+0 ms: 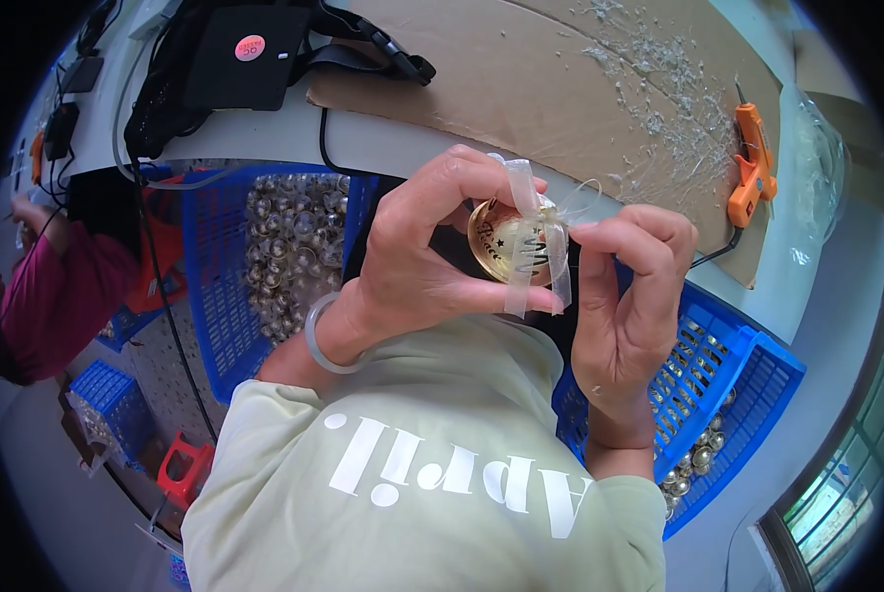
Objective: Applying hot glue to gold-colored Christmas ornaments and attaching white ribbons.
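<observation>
In front of my chest, my left hand [407,232] holds a shiny gold ball ornament [494,240] with dark printed decoration. Its fingers and thumb curve around the ornament's upper and lower sides. A sheer white ribbon [558,266] with loose tails hangs across the ball, and a thin clear thread loop rises above it. On the other side, my right hand [634,296] is closed in a pinch at the edge of the ribbon, index finger and thumb together. Exactly what part lies between those fingertips is partly hidden.
Cardboard [521,74] covers the table ahead, scattered with glue strings. An orange glue gun [751,163] lies at right, near clear plastic [822,148]. Blue crates [227,286] with clear and gold balls flank me. A black bag [239,59] lies far left; another person's sleeve [72,296] shows left.
</observation>
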`<state>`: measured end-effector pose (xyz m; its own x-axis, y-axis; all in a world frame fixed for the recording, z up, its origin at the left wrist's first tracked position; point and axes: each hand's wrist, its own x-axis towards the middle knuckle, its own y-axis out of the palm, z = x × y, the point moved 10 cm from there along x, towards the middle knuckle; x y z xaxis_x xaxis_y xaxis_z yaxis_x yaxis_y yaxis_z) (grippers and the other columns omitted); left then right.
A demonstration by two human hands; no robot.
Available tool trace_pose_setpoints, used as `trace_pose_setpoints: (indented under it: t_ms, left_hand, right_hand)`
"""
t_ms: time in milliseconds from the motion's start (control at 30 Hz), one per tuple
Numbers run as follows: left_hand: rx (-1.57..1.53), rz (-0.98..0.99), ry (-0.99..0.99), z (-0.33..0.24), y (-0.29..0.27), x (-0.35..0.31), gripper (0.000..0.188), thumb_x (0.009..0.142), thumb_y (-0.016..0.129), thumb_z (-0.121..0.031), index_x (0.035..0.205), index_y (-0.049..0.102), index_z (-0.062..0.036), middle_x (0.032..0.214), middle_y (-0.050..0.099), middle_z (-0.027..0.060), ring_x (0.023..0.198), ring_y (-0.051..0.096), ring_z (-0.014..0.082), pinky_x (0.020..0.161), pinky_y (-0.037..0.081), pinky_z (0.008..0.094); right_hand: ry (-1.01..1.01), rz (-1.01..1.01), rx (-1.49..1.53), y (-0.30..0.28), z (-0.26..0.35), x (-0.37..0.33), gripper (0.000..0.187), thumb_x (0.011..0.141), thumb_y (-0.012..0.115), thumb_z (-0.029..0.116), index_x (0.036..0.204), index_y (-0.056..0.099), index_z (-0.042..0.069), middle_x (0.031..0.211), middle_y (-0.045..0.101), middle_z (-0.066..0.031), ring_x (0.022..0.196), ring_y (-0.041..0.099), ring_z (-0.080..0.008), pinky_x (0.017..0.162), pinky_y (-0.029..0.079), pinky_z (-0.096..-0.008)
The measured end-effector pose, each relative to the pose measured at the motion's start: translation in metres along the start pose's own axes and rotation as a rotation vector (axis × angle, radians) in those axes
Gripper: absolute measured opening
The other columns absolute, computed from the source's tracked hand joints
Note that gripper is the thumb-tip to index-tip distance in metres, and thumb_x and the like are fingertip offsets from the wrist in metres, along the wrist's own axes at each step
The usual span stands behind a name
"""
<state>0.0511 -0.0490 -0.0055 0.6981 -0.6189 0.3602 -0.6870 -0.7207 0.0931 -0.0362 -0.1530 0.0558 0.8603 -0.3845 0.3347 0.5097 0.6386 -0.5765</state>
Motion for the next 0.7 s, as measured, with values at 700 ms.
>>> trace_pose_setpoints:
  t_ms: [700]
  left_hand:
    - [-0.025, 0.01, -0.025, 0.001, -0.003, -0.001, 0.06, 0.056, 0.092, -0.017, 0.104, 0.059, -0.0032, 0.1, 0.06, 0.0083, 0.083, 0.06, 0.0144, 0.066, 0.052, 0.0235]
  right_hand:
    - [0.183, -0.074, 0.609, -0.013, -0.015, 0.0, 0.024, 0.082, 0.065, -0.003, 0.105, 0.063, 0.004, 0.095, 0.053, -0.0069, 0.086, 0.048, -0.0176, 0.074, 0.04, -0.0273]
